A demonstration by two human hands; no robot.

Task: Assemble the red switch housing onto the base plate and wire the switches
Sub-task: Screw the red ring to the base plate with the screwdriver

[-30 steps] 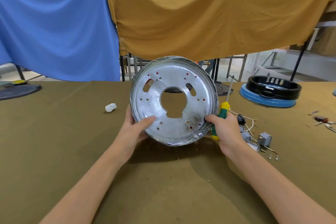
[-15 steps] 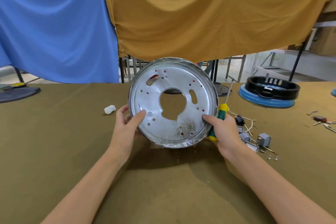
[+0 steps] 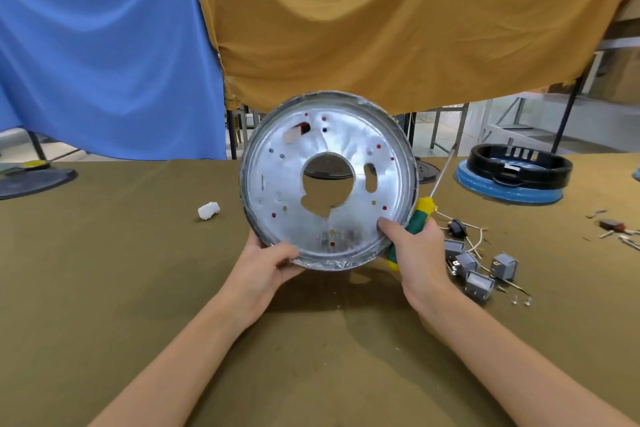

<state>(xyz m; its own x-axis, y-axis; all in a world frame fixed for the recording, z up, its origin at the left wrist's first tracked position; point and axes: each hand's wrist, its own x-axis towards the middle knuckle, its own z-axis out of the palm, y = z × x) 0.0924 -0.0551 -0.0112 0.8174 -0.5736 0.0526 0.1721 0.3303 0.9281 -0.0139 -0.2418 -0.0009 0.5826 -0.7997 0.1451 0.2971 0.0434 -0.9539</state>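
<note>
Base plate [image 3: 329, 180] held upright off the table [image 3: 138, 288], flat face toward the camera, between both hands. Red shows through several small holes and one slot near the top, so the red switch housing is judged to sit behind the plate; how it is seated cannot be told from this side.

Left hand [image 3: 266, 267]: thumb curled over the lower-left rim, fingers behind, out of sight. Right hand [image 3: 415, 253]: thumb pressed on the plate's lower-right face while the other fingers wrap the green-and-yellow screwdriver [image 3: 420, 215], shaft pointing up and away past the rim.

Loose grey switches [image 3: 474, 270] with wire leads [image 3: 474, 236] lie on the table just right of the right hand. Small white piece [image 3: 209, 210] lies to the left of the left hand. Black ring on a blue disc [image 3: 516, 173] sits far beyond the right hand.

Risks, as judged:
- Right hand does two jobs. A thumb-only hold on the plate may slip when the screwdriver is repositioned; the plate would tip or drop.
- If the housing is not yet screwed down, tilting the plate could shift it off its holes.
- Rim edge looks thin and rough; sliding fingers along it could cut.
- Setting the plate down to the right could land on the switches and bend their leads.
</note>
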